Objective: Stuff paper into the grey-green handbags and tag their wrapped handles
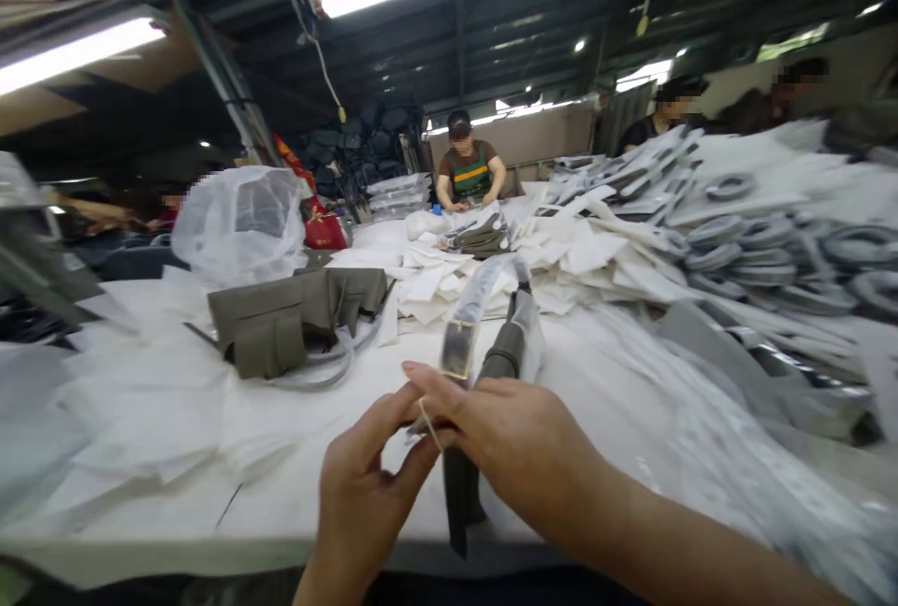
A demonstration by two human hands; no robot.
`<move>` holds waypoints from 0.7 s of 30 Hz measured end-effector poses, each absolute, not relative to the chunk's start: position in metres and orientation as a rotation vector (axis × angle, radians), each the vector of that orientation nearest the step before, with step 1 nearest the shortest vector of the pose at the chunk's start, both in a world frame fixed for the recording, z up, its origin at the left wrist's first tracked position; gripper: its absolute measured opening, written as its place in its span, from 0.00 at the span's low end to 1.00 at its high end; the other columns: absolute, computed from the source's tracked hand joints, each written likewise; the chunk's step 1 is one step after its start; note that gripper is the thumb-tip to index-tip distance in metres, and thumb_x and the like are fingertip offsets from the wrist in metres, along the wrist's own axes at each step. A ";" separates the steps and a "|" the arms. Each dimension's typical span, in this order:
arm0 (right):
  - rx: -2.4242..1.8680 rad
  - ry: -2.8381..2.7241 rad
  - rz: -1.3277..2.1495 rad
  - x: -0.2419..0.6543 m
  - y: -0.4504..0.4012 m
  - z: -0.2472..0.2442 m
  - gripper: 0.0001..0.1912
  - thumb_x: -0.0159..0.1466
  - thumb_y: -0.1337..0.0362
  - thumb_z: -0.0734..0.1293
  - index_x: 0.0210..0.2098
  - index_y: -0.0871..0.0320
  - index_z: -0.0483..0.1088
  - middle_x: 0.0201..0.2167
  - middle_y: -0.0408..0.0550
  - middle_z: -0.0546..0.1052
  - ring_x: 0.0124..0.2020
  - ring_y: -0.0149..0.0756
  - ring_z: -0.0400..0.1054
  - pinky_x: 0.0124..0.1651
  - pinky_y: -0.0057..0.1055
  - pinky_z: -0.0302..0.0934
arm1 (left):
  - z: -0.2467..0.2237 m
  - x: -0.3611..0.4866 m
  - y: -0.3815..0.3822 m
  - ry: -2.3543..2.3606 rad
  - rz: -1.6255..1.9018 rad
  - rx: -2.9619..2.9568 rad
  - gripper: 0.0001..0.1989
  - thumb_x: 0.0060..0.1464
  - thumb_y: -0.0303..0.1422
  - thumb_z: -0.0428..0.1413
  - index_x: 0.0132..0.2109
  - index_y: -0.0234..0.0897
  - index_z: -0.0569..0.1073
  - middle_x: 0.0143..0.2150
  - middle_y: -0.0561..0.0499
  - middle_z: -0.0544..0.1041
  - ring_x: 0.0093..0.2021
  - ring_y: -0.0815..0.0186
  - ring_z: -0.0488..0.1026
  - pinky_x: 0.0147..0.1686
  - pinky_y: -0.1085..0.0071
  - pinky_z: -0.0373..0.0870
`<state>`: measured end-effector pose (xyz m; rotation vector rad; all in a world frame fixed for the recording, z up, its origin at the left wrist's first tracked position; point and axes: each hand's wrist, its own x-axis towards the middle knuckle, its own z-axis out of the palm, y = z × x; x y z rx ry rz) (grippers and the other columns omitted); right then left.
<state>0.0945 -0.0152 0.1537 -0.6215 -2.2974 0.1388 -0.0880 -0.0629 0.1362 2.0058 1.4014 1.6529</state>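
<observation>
In front of me stands a dark olive handbag (503,352), seen edge-on, with a strap (484,288) arching above it in clear wrapping. A gold-framed buckle (457,349) sits low on that strap. My right hand (537,447) is closed around the strap's lower end, just under the buckle and against the bag. My left hand (365,484) meets it from the left, thumb and fingers pinched together. A thin pale band (429,424) runs between the fingertips, over a small greyish end. The fingers partly hide what lies between them.
Another olive bag (273,316) lies at left on white sheets (161,391). Clear plastic sleeves (730,438) spread at right, below a pile of wrapped grey straps (764,241). A co-worker (470,166) sits across the white table (281,503), behind stacked pieces.
</observation>
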 end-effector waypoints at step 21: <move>-0.624 -1.918 0.894 0.112 -0.005 0.162 0.14 0.66 0.62 0.69 0.51 0.51 0.76 0.47 0.46 0.81 0.52 0.40 0.74 0.60 0.37 0.66 | 0.114 -0.078 -0.100 1.713 1.803 1.869 0.25 0.57 0.26 0.61 0.60 0.47 0.71 0.41 0.53 0.74 0.40 0.68 0.74 0.44 0.71 0.77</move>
